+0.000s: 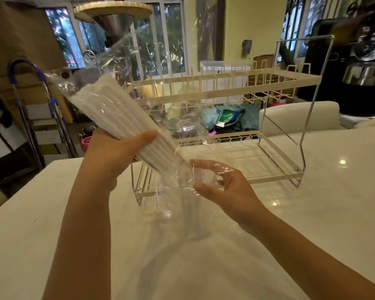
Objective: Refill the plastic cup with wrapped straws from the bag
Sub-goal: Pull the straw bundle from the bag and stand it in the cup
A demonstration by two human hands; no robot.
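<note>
Clearly the bag of wrapped straws [117,113] is tilted on purpose: its closed end points up and to the left, its open mouth down toward the middle of the white bench [312,191], so the straws can slide out lengthwise. The left hand [115,152] grips the bundle from beneath at its lower half, thumb laid across the top, which keeps the paper-wrapped straws together and sets the angle.

The right hand [217,182] is at the bag's loose mouth [182,180], fingers curled and the clear film draped over them. It looks to be pinching or spreading that film so the opening stays wide, though the film's glare makes the exact contact hard to read.

Just below the mouth stands a clear plastic cup [191,217], upright on the bench and very faint against the white top. I cannot tell whether any straws are inside it. Its spot directly under the opening fits the plan: straws leaving the bag should drop straight in.

Behind the hands sits a 2-tier wire dish rack [236,87], near the cup but apart from it.

My judgement is that the pour is being lined up and no straw has yet left the bag. The risk is the light cup tipping if the bundle arrives all at once.
</note>
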